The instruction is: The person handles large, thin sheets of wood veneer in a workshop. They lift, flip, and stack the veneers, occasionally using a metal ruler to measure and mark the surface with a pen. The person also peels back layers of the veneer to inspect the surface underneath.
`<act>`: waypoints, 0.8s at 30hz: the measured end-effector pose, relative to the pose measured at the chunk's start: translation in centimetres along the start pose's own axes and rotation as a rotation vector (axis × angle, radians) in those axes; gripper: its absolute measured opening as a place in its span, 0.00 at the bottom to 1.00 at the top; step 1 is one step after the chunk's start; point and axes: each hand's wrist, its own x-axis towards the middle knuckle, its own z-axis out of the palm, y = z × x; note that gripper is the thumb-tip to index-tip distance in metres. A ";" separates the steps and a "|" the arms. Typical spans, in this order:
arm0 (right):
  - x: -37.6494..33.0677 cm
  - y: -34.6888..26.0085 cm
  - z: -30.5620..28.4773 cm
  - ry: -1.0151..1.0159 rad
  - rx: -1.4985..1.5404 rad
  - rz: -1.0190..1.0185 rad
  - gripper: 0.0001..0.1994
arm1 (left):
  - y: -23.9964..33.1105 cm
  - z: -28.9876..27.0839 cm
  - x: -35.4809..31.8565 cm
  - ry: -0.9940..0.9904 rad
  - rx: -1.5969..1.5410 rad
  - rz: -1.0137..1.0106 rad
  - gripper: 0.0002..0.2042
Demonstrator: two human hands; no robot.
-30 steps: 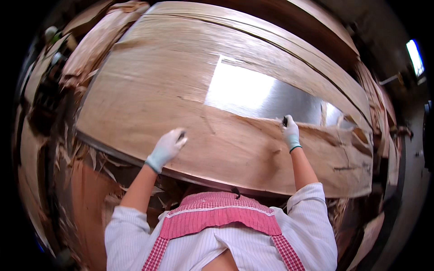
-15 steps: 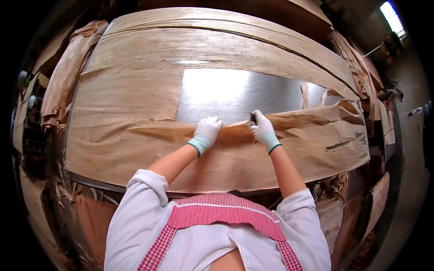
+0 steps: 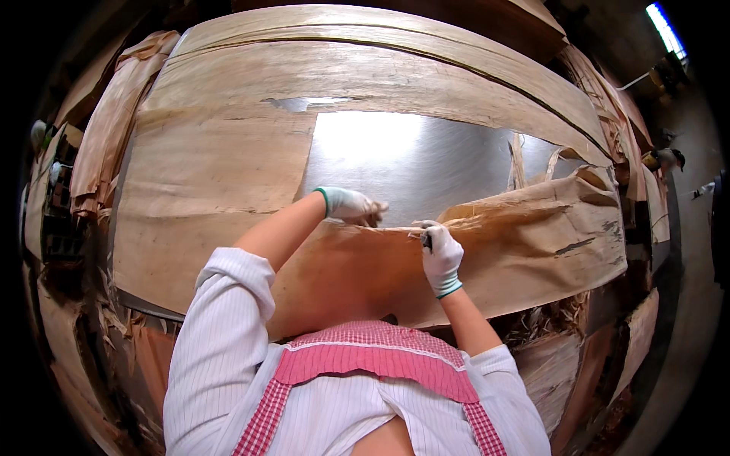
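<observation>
A thin tan wood veneer sheet [image 3: 327,266] lies across the near part of the table, its far edge lifted and wrinkled. My left hand [image 3: 351,206], in a white glove with a green cuff, is closed at that edge; its fingertips are slightly blurred. Just to the right, my gloved right hand [image 3: 442,258] is closed around a small dark tool [image 3: 427,242] at the same edge; most of the tool is hidden. Beyond both hands a shiny grey metal surface [image 3: 403,163] shows through an opening in the veneer.
Another veneer sheet [image 3: 365,64] covers the far side, crossed by a dark split. Torn strips [image 3: 518,161] stand at the opening's right end. Bundled veneer [image 3: 122,121] hangs at the left, more veneer [image 3: 608,114] at the right. Scraps [image 3: 547,323] lie below the near edge.
My left hand has turned, its fingers now pointing right along the veneer edge. My right hand has come nearer to me. The sheet's edge between them has been drawn toward me.
</observation>
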 end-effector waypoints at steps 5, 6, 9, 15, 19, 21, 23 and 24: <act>-0.5 0.4 -0.4 0.033 -0.009 0.047 0.09 | 2.8 2.2 1.8 -0.268 0.203 -0.002 0.30; -0.3 0.2 -0.5 0.023 0.004 0.036 0.10 | 1.9 2.1 2.0 -0.337 0.140 0.097 0.29; -0.4 -0.2 -0.6 0.012 0.031 0.047 0.10 | -1.3 1.3 3.0 -0.396 -0.046 0.215 0.23; -0.9 0.1 -0.5 0.028 0.056 0.078 0.10 | 0.6 3.4 0.6 -0.320 0.026 -0.031 0.22; -1.0 -0.3 -0.5 0.025 0.079 0.060 0.10 | -3.4 5.3 4.7 -0.498 -0.027 0.196 0.20; -1.2 -0.3 -0.7 0.024 0.091 0.078 0.09 | -5.2 6.3 7.3 -0.526 -0.073 0.353 0.19; -1.2 -0.6 -0.9 0.027 0.115 0.097 0.09 | -5.6 7.2 8.6 -0.485 -0.131 0.479 0.18; -1.3 -0.5 -1.0 0.034 0.119 0.100 0.09 | -4.9 7.5 8.7 -0.488 -0.215 0.409 0.18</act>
